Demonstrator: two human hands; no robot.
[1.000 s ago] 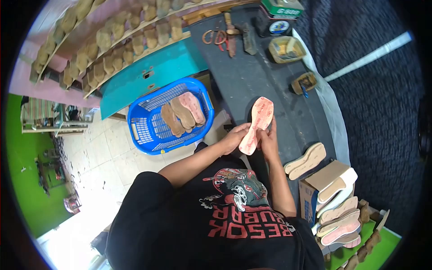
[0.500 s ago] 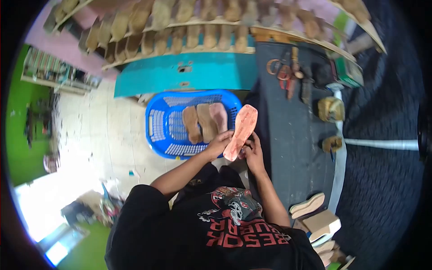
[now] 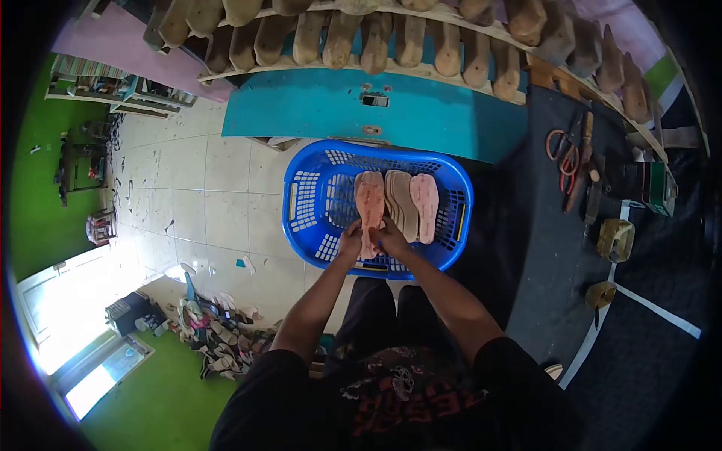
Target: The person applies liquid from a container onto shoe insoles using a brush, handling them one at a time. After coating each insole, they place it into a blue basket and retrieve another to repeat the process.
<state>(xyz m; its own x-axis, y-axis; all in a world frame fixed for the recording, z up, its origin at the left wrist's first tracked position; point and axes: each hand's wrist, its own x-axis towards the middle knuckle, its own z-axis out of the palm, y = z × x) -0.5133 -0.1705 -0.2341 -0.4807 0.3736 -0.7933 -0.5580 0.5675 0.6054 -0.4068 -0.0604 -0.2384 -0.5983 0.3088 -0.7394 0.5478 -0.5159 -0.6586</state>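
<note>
A pinkish shoe insole (image 3: 370,197) with reddish markings is held between my two hands over the left part of the blue plastic basket (image 3: 295,242). My left hand (image 3: 351,240) is closed on the left edge of its narrow end. My right hand (image 3: 391,239) grips the opposite edge, thumb toward the middle. Just right of it in the basket lie a stack of brown insoles (image 3: 401,203) and a pink insole (image 3: 425,207), side by side. The held insole overlaps whatever lies below it.
Wooden shoe lasts (image 3: 342,41) line the shelves above a teal panel (image 3: 301,113). On the dark worktable (image 3: 553,218) at right are scissors (image 3: 569,169), other hand tools and glue-stained containers (image 3: 615,239). Piled shoes (image 3: 226,338) lie at lower left.
Both hands have carried the insole from the basket's right side, near the table, to above the basket. The view has turned, so the basket now sits centrally.
</note>
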